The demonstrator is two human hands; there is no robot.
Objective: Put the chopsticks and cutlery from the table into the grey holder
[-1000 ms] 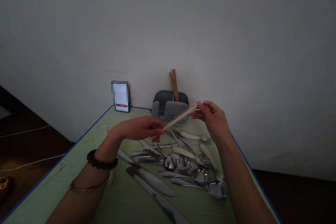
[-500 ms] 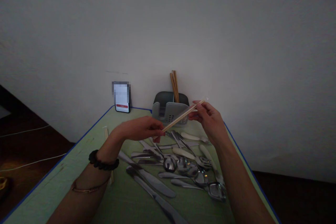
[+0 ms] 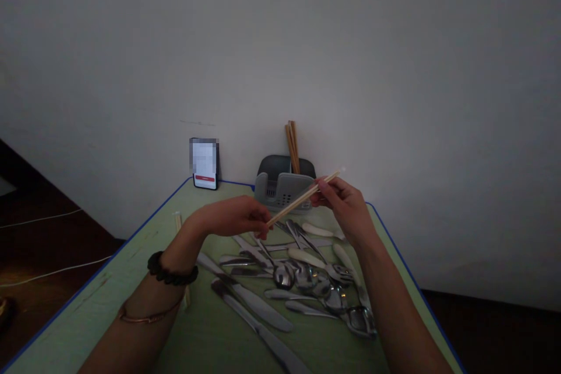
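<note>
Both hands hold a pair of pale wooden chopsticks (image 3: 297, 201) slanting up to the right above the table. My left hand (image 3: 236, 217) pinches their lower end. My right hand (image 3: 344, 204) grips them near the upper end. Behind them stands a grey cutlery holder (image 3: 280, 190) against the wall, with brown chopsticks (image 3: 292, 147) upright in it. Below my hands lies a heap of metal spoons, forks and knives (image 3: 302, 274).
The green table (image 3: 109, 304) has a blue edge. A phone (image 3: 204, 163) leans on the wall at the back left. A single pale chopstick (image 3: 177, 222) lies left of my left arm. White cables (image 3: 44, 272) run over the dark floor at left.
Both hands with the chopsticks have drifted slightly left and down; my right hand has moved a little closer to the holder. The view has tilted a bit.
</note>
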